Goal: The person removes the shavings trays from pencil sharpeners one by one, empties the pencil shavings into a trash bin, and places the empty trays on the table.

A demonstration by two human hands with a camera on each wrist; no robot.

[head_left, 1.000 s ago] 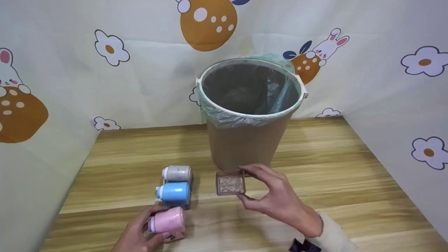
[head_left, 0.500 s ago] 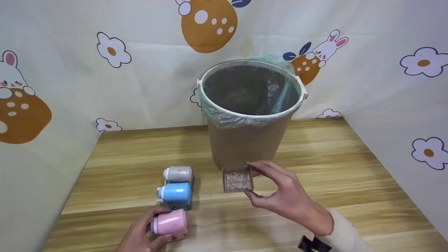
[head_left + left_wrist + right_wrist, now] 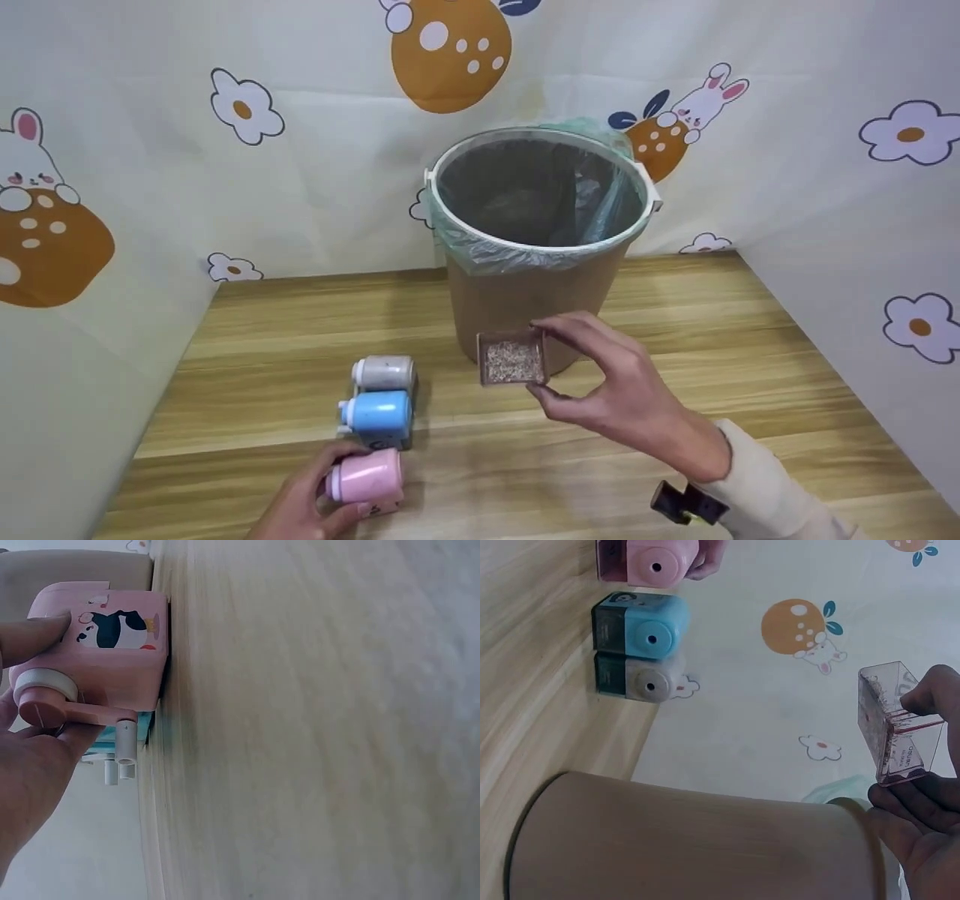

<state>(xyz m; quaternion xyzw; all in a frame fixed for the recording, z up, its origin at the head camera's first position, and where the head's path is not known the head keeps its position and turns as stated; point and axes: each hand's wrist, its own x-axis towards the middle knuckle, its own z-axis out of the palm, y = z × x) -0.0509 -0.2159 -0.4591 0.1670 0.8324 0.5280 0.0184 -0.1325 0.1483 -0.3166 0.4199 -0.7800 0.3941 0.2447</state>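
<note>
My right hand (image 3: 622, 382) pinches a clear plastic shavings drawer (image 3: 514, 361) between thumb and fingers, in front of the bin. Shavings lie over its bottom; the right wrist view shows its see-through walls and the drawer held off the table. On the table at the left, my left hand (image 3: 300, 499) grips a pink crank pencil sharpener (image 3: 369, 478). The left wrist view shows its crank handle (image 3: 97, 712) and a penguin-like picture on its side. Just behind it stand a blue pencil sharpener (image 3: 381, 414) and a grey pencil sharpener (image 3: 386, 373), side by side.
A tall brown bin (image 3: 525, 296) with a pale rim and a green plastic liner (image 3: 480, 251) stands at the back of the wooden table (image 3: 712, 360). Its mouth faces up. Patterned cloth walls (image 3: 330, 180) enclose the table at the back and sides.
My right hand has lifted the shavings drawer upward in the view and slightly right, so it now overlaps the bin's lower front. My left hand stays on the pink sharpener.
</note>
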